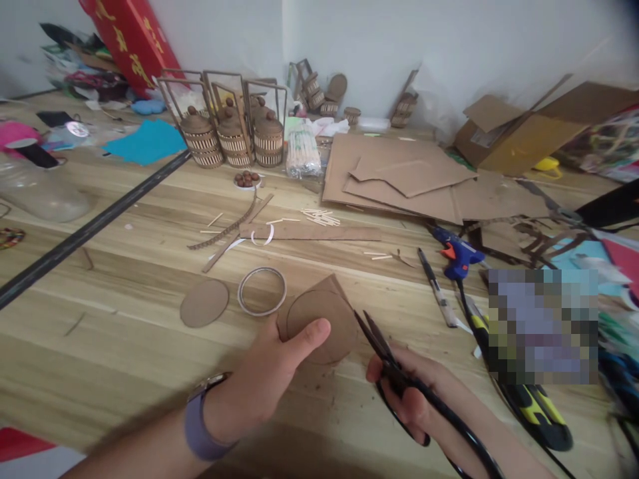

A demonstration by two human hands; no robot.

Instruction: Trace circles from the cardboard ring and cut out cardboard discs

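My left hand (279,362) grips a piece of cardboard (319,306), thumb on top and the other fingers hidden beneath. A drawn circle shows on the cardboard, and part of its edge is cut along the curve. In my right hand (417,392) is a pair of black scissors (387,352), its blades slightly apart. The blade tips point at the cardboard's right edge, very close to it. Left of my left hand lie a tape ring (262,291) and a round cardboard disc (204,303).
Behind are cardboard strips (314,231), short sticks (322,217), a dish of brown beads (247,179), small lidded baskets (232,136) and stacked cardboard sheets (394,173). To the right lie a pen (436,286), a blue glue gun (456,253) and a yellow-black tool (539,412).
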